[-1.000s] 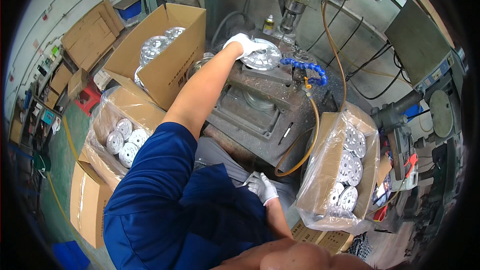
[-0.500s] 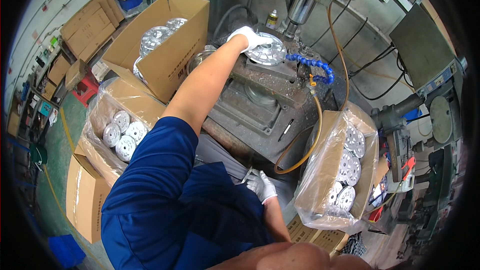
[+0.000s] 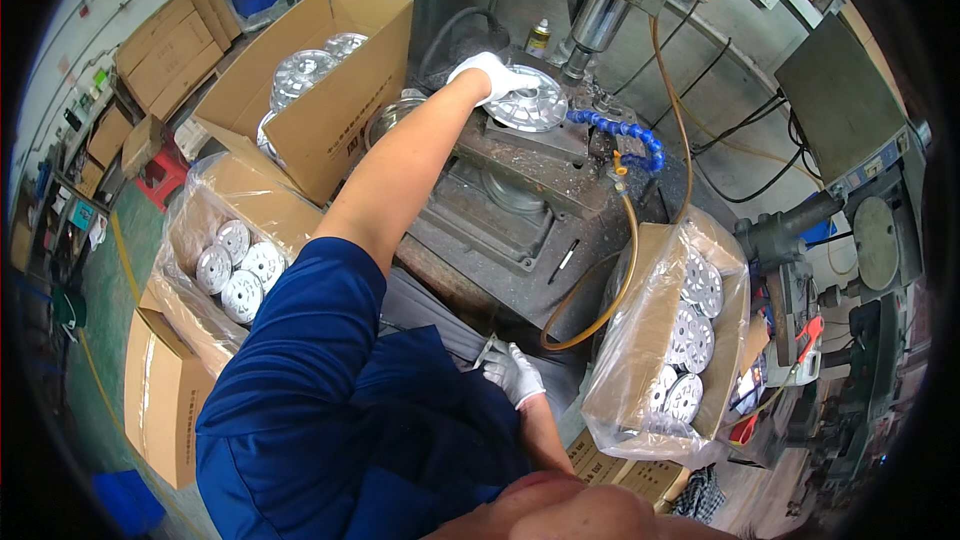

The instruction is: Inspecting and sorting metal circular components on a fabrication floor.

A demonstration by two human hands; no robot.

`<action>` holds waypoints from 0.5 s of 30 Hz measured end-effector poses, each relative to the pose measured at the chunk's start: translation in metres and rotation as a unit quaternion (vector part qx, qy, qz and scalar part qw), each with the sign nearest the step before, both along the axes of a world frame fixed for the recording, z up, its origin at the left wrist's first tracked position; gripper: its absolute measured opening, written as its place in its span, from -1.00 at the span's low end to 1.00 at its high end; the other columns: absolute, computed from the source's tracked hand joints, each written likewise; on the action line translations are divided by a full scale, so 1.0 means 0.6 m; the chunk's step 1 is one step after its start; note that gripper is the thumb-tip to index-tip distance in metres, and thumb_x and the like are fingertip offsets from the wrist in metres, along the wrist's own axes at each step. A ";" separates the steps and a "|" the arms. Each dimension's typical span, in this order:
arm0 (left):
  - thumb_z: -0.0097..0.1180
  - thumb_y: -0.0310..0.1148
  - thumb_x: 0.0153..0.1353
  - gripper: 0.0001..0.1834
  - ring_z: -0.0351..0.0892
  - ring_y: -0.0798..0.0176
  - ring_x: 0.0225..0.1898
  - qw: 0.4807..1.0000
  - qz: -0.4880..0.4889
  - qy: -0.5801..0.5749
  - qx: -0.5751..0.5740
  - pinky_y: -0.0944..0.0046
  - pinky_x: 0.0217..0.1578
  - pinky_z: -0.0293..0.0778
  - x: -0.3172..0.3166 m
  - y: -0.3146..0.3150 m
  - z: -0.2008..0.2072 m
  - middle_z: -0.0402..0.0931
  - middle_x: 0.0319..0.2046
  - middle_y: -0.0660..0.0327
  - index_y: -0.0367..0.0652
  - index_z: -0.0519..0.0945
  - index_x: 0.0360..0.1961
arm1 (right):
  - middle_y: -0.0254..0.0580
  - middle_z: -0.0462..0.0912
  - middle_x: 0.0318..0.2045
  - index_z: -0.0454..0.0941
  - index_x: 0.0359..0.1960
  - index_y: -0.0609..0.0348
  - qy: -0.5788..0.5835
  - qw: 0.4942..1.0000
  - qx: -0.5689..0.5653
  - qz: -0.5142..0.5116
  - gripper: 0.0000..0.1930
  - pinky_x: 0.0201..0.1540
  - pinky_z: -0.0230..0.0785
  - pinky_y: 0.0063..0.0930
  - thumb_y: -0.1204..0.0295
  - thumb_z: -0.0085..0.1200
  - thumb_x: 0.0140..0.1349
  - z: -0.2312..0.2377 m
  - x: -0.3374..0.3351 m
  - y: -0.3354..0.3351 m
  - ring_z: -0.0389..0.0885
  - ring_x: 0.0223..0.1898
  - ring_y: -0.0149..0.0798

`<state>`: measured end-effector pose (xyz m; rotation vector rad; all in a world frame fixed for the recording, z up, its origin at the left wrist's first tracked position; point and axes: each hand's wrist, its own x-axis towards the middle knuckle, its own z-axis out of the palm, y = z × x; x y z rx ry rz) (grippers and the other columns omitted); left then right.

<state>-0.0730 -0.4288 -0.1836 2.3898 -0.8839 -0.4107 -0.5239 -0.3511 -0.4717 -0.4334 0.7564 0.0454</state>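
My left arm in a blue sleeve reaches across to the drilling machine. My white-gloved left hand (image 3: 489,76) is closed on the left side of a round silver cast-metal disc (image 3: 534,105), its fingers over the face. The disc lies flat on the raised fixture plate (image 3: 545,144) beneath the machine's spindle (image 3: 590,35), with a gap between them. Low by my lap, my gloved right hand (image 3: 514,373) is closed round a thin metal tool (image 3: 489,348); its kind cannot be made out.
Open cartons with silver discs stand at far left (image 3: 372,80), near left (image 3: 270,202) and right (image 3: 615,380). A blue segmented coolant hose (image 3: 625,127) curves beside the fixture, above a yellowish tube (image 3: 632,250). A marker pen (image 3: 568,254) lies on the machine table.
The whole view has shifted slightly. My left hand stays on the disc and my right hand stays low with the thin tool; neither has clearly moved.
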 end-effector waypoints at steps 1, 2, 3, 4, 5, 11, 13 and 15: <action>0.20 0.35 -0.23 -0.06 0.50 0.03 0.03 1.000 -0.002 -0.001 0.001 0.19 0.03 0.37 -0.005 0.004 0.005 0.50 0.01 -0.02 -0.32 0.55 -0.04 | 0.01 0.55 -0.13 0.40 0.07 0.15 -0.002 1.000 -0.002 -0.002 -0.53 -0.14 0.42 -0.24 0.06 -0.16 0.33 0.000 -0.001 0.003 0.53 -0.24 -0.10; 0.21 0.31 -0.20 -0.06 0.50 0.02 0.02 1.000 -0.008 0.009 -0.004 0.21 0.02 0.37 -0.011 0.008 0.013 0.50 0.00 -0.05 -0.36 0.53 -0.03 | 0.01 0.55 -0.13 0.40 0.07 0.15 -0.002 1.000 -0.002 -0.004 -0.53 -0.14 0.42 -0.24 0.06 -0.16 0.33 0.001 -0.002 0.004 0.53 -0.24 -0.10; 0.22 0.27 -0.17 -0.07 0.50 0.02 0.02 1.000 -0.013 0.020 -0.008 0.22 0.01 0.37 -0.016 0.010 0.017 0.50 -0.02 -0.08 -0.41 0.51 -0.02 | 0.01 0.55 -0.13 0.40 0.06 0.15 -0.005 1.000 -0.008 -0.005 -0.53 -0.15 0.42 -0.25 0.05 -0.15 0.32 0.002 -0.001 0.004 0.53 -0.24 -0.11; 0.22 0.27 -0.16 -0.08 0.50 0.03 0.02 1.000 -0.011 0.019 -0.002 0.22 0.01 0.37 -0.015 0.007 0.017 0.50 -0.02 -0.08 -0.41 0.51 -0.02 | 0.01 0.55 -0.14 0.41 0.05 0.15 -0.006 1.000 -0.014 -0.007 -0.53 -0.15 0.42 -0.26 0.04 -0.14 0.32 0.006 0.001 0.003 0.53 -0.25 -0.11; 0.22 0.27 -0.16 -0.08 0.50 0.03 0.02 1.000 -0.013 0.020 -0.001 0.22 0.01 0.37 -0.012 0.004 0.014 0.50 -0.02 -0.08 -0.41 0.51 -0.02 | 0.01 0.55 -0.14 0.41 0.05 0.15 -0.005 1.000 -0.013 -0.008 -0.53 -0.15 0.42 -0.26 0.04 -0.14 0.32 0.009 0.001 0.005 0.53 -0.25 -0.11; 0.20 0.28 -0.15 -0.07 0.49 0.01 0.04 1.000 -0.021 0.003 -0.007 0.22 0.02 0.36 -0.017 0.005 0.015 0.49 0.00 -0.10 -0.41 0.50 -0.01 | -0.02 0.56 -0.16 0.41 0.06 0.14 0.000 1.000 -0.015 -0.002 -0.53 -0.18 0.41 -0.32 0.04 -0.15 0.32 0.009 0.001 0.005 0.53 -0.27 -0.14; 0.20 0.28 -0.15 -0.07 0.48 0.01 0.05 1.000 -0.019 -0.008 0.009 0.22 0.03 0.35 -0.021 0.007 0.013 0.48 0.00 -0.11 -0.42 0.50 -0.01 | -0.03 0.57 -0.18 0.42 0.05 0.13 -0.025 1.000 0.011 -0.001 -0.54 -0.19 0.42 -0.31 0.04 -0.15 0.32 0.004 -0.004 0.007 0.53 -0.27 -0.14; 0.20 0.28 -0.15 -0.08 0.49 0.02 0.03 1.000 -0.017 -0.012 0.006 0.22 0.02 0.36 -0.014 0.004 0.007 0.49 -0.01 -0.11 -0.42 0.51 -0.02 | -0.03 0.57 -0.18 0.42 0.05 0.13 -0.012 1.000 0.001 -0.005 -0.54 -0.18 0.42 -0.30 0.04 -0.16 0.33 0.009 0.001 0.005 0.53 -0.27 -0.14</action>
